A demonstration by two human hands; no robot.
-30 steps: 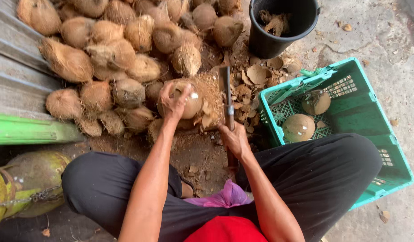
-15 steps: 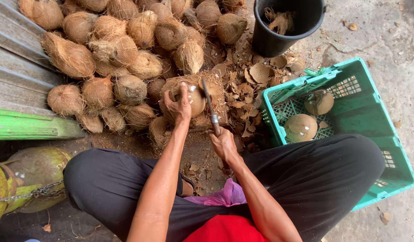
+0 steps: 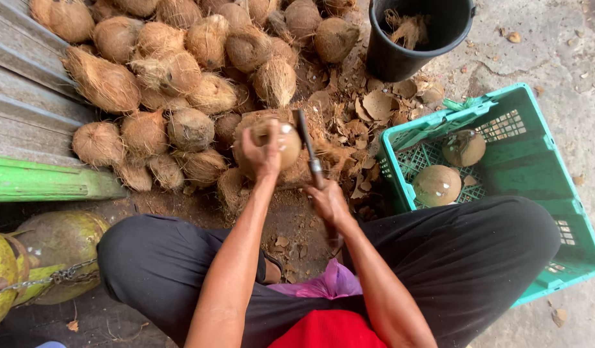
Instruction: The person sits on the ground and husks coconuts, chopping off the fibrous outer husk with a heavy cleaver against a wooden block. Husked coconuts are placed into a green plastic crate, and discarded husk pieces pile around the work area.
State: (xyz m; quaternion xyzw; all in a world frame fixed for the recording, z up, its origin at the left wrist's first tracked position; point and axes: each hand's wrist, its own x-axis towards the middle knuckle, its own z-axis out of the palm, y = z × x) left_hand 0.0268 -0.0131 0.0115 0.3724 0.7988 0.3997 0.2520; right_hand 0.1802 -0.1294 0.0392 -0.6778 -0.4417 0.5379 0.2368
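Left hand point(image 3: 264, 151) clamped on coconut point(image 3: 275, 145) at scene centre, right hand point(image 3: 328, 201) just nearer and rightward gripping cleaver point(image 3: 308, 147), blade running far-left along the coconut's right flank

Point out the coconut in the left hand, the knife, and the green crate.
Coconut point(image 3: 281, 143), head view: its pale shelled side, right of the fingers.
Knife point(image 3: 306, 143), head view: the dark blade above the grip.
Green crate point(image 3: 453, 116), head view: its far rim.
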